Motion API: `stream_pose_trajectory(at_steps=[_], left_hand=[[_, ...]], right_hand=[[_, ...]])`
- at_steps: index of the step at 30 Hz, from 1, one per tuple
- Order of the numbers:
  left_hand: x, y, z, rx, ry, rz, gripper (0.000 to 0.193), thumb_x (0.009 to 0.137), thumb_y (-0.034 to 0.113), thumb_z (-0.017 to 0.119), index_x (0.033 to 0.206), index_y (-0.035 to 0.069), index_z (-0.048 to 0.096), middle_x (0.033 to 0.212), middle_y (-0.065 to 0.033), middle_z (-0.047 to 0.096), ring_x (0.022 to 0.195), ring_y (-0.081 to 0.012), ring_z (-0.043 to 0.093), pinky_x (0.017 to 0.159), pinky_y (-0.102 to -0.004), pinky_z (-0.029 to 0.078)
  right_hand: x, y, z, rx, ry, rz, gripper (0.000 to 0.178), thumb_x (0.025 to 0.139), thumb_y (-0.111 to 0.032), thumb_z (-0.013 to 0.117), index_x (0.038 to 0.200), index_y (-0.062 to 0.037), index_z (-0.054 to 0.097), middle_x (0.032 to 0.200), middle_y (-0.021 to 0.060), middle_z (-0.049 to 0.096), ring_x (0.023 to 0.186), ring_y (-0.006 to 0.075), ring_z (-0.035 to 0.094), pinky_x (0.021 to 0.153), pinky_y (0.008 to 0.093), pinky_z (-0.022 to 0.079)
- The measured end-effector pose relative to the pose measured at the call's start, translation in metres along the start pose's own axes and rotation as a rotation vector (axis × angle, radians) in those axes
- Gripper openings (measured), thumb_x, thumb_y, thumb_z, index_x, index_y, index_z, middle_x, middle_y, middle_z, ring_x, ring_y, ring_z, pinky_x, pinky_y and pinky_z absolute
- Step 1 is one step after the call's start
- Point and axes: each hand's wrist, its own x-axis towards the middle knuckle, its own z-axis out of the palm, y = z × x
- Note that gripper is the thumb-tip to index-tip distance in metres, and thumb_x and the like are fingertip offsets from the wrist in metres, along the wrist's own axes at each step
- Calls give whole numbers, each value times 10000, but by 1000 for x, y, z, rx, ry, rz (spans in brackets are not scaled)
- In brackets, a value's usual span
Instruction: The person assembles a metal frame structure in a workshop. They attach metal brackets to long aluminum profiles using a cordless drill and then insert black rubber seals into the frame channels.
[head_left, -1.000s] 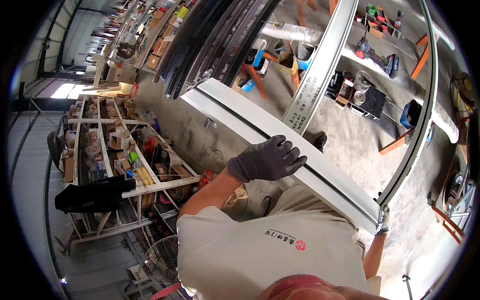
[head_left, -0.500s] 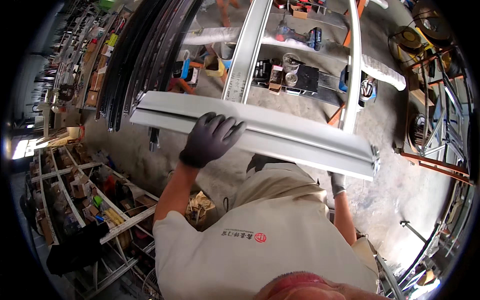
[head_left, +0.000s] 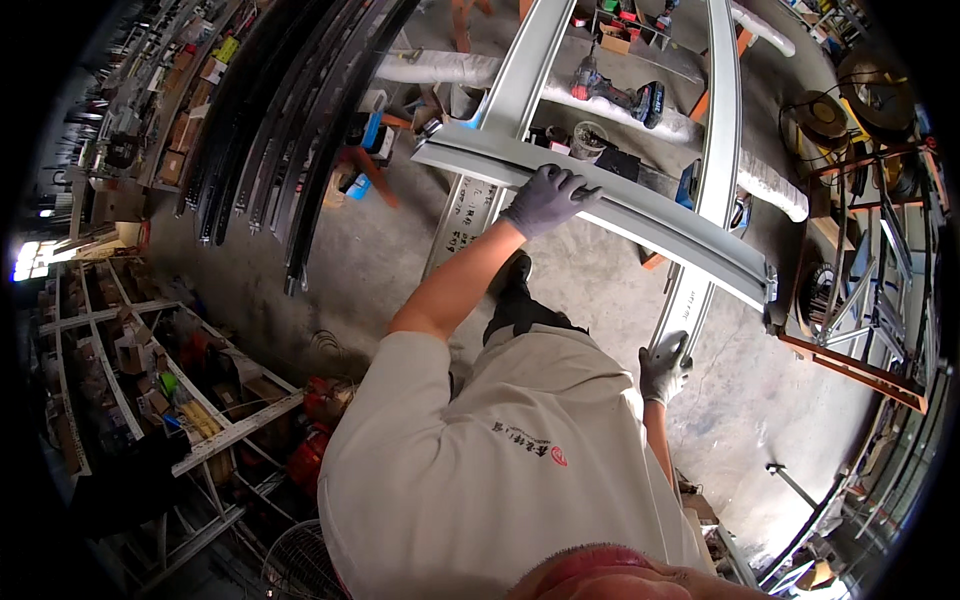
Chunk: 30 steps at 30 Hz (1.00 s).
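Observation:
My left hand [head_left: 548,200], in a dark grey glove, has its fingers curled over a silver aluminium profile [head_left: 640,205]. This long grooved piece slants across two other long silver profiles, its right end nearer me. My right hand [head_left: 665,372], gloved with a pale palm, is at the near end of the right long profile [head_left: 687,305]. Its fingers are apart and appear to touch that end. The left long profile [head_left: 462,225] has handwriting near its close end and passes beneath the crosswise piece.
White-wrapped support bars [head_left: 440,68] run under the long profiles. A cordless drill [head_left: 620,95] lies beyond the crosswise piece. Dark profiles [head_left: 300,120] are stacked at left, near a shelf rack [head_left: 235,445] of small parts. An orange-edged metal rack [head_left: 860,370] stands at right.
The crosswise profile has moved right and away from me, with my left hand on it. My right hand has come out from behind it to the right profile's near end.

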Motion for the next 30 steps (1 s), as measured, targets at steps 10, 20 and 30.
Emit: stream_pose_trajectory(at_steps=[10,20,30], left_hand=[[-7,13,74,15,-24,-137,445,856,204,610,1296,240,670,908,29,523,794,-161,532,724,-382,455],[-16,36,107,-120,-34,-311,508,866,214,559,1370,218,622,938,9,568,872,-184,574,789,-358,495],[-30,15,61,-351,104,-202,477,873,230,596,1348,220,647,1045,-16,618,1007,-171,602,930,-410,519]], right_hand=[[4,8,12,7,-23,-30,1243,672,-431,911,1636,-376,129,1492,302,325,1337,515,406,1081,606,410],[24,23,7,-32,-137,-59,1170,681,-518,892,1617,-336,213,1370,322,513,1246,484,551,1014,546,498],[206,-194,-104,26,-155,-991,636,878,-342,802,1332,54,598,1232,284,669,1146,436,652,991,450,525]])
